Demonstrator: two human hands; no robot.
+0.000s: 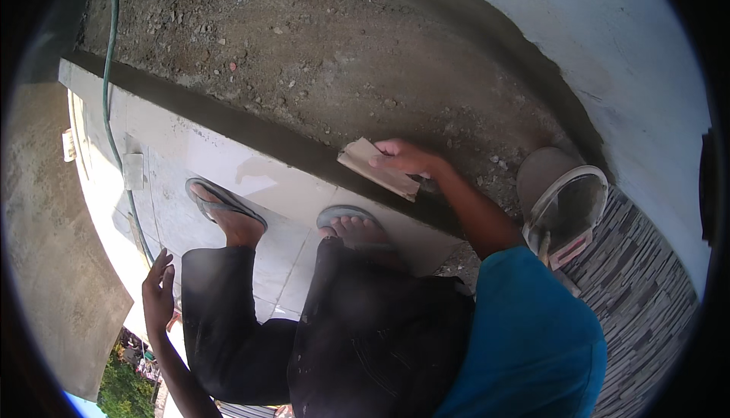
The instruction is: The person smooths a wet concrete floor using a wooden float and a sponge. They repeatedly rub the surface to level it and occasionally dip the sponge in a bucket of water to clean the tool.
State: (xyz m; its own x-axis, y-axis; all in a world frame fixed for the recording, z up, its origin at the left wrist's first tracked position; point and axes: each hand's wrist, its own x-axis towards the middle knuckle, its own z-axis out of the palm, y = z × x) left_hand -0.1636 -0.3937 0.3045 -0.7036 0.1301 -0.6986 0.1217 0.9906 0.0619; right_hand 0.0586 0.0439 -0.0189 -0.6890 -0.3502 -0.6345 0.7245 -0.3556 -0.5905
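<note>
Rubbly ground (304,53) spreads toward 12 o'clock, past a pale ledge (160,125). Just off centre toward 1 o'clock, the right hand (408,158) clamps a tan board (363,161). At 8 o'clock, the left hand (157,300) has thumb and fingers apart. A bucket (541,176) sits at 3 o'clock.

No lettering, label, number or sign can be read on anything in view.
</note>
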